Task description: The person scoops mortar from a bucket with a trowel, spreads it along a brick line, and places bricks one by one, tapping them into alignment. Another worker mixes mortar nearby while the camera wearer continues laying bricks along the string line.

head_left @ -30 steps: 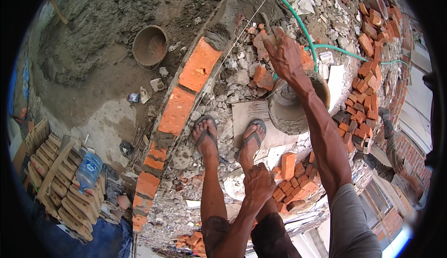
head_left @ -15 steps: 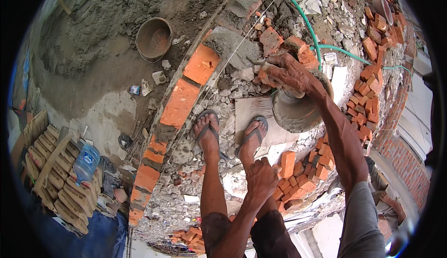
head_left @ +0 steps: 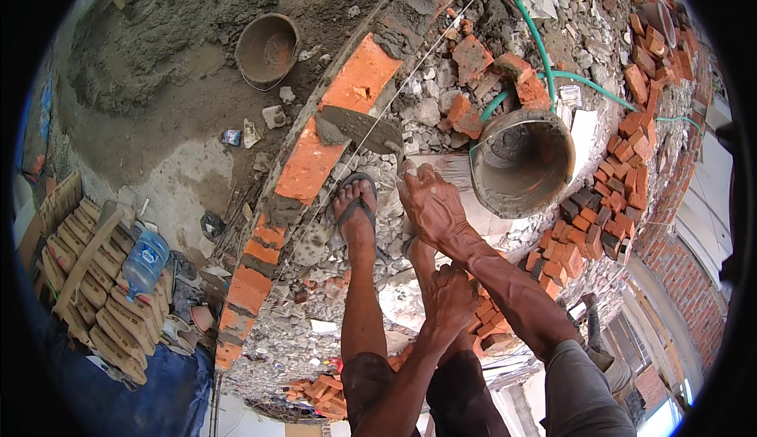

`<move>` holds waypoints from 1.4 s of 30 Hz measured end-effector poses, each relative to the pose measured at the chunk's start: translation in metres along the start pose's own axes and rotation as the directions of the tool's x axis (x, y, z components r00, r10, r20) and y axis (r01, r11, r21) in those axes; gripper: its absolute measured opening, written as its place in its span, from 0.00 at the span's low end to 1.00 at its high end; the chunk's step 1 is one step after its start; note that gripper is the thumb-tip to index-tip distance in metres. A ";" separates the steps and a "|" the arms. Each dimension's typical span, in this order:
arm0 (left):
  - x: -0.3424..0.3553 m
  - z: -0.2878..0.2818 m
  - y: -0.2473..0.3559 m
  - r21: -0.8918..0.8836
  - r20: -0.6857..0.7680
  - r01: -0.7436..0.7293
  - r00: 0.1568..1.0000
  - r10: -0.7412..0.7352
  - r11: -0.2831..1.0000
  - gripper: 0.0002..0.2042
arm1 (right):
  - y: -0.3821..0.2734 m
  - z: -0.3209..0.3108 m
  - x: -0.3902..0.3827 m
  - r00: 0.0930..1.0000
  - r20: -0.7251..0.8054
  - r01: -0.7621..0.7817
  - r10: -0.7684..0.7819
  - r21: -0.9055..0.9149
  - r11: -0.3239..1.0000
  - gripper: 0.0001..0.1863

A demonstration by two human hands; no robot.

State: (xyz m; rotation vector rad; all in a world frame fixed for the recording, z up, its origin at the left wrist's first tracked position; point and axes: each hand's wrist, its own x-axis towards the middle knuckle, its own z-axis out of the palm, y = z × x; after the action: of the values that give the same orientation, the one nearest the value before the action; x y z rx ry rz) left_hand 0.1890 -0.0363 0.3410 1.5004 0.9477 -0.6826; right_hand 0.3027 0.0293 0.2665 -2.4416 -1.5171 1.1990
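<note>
Head: rubble [head_left: 428, 111] beside brick wall [head_left: 309, 167].

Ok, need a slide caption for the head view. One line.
Right hand holding a trowel at an orange brick wall, with a mortar-smeared bucket standing to the right.

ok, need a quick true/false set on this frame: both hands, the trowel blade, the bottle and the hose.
1. The right hand grips a trowel. True.
2. The trowel's blade is inside a bucket. False: it is at the brick row.
3. The left hand is spread flat on the brick row. False: it is closed, near the person's knees, apart from the bricks.
4. A clear blue bottle lies on the stacked bags. True.
5. The hose is red. False: the hose is green.
</note>
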 end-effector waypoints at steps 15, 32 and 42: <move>0.000 0.007 -0.013 0.204 -0.200 -0.228 0.942 0.269 0.952 0.21 | -0.015 -0.002 -0.006 0.994 -0.101 0.035 -0.051 -0.153 0.988 0.25; 0.003 -0.015 0.009 -0.056 0.068 0.088 0.994 -0.084 0.995 0.18 | 0.024 -0.020 0.020 0.913 -0.314 -0.190 0.261 0.239 0.952 0.24; 0.002 -0.014 0.004 -0.049 0.051 0.037 0.998 -0.034 0.998 0.24 | 0.110 -0.149 0.100 0.834 -0.488 -0.155 0.258 0.240 0.958 0.21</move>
State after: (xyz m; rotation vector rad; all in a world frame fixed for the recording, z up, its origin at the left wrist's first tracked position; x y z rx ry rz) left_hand 0.1924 -0.0221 0.3434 1.4195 0.9489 -0.7138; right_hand 0.5003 0.1018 0.2682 -2.5515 -0.9588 0.5827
